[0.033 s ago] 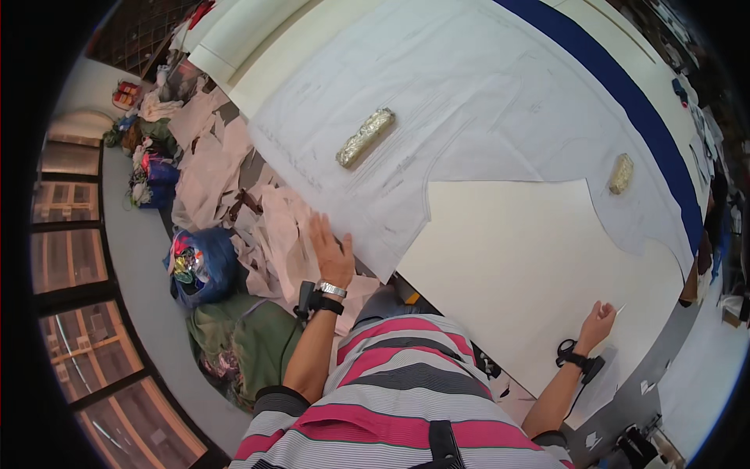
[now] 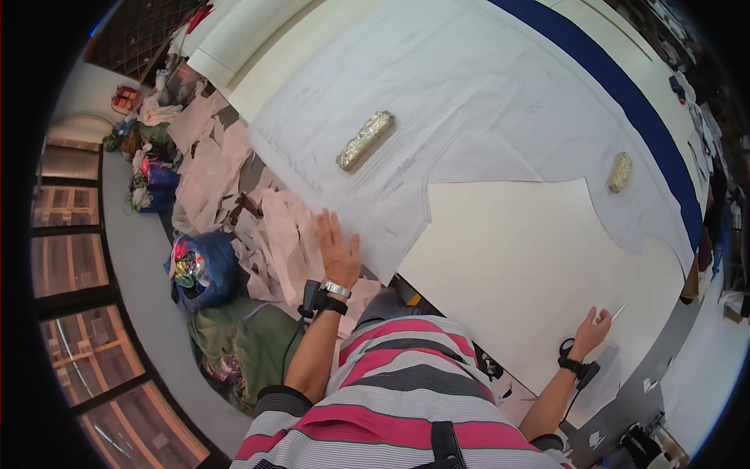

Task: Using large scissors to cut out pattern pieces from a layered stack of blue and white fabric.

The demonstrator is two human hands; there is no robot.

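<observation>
My left hand (image 2: 338,254) hovers, fingers spread, by the near-left edge of the white pattern sheet (image 2: 312,156), holding nothing. Cream scraps lie just left of it. On the right, my right hand (image 2: 591,332) is half curled above the blank cream paper (image 2: 531,266). It appears closed around a pair of scissors: black loop handles (image 2: 566,346) show beside the wrist, and a thin pale blade (image 2: 619,311) sticks out past the fingers. The middle of the scissors is hidden by the hand. A foil-wrapped bar (image 2: 365,141) and a smaller wrapped block (image 2: 620,173) rest on the pattern sheet.
A dark blue strip (image 2: 617,74) borders the sheet's far right. A large paper roll (image 2: 234,47) sits at the far left. On the floor are pale scraps (image 2: 207,164), a blue bag (image 2: 211,270) and a green cloth bundle (image 2: 258,336). Windows line the left.
My left hand has shifted slightly right and its thumb stands further out. The right hand has moved a little left and down, its fingers loosening slightly. The sheets and wrapped weights stay put.
</observation>
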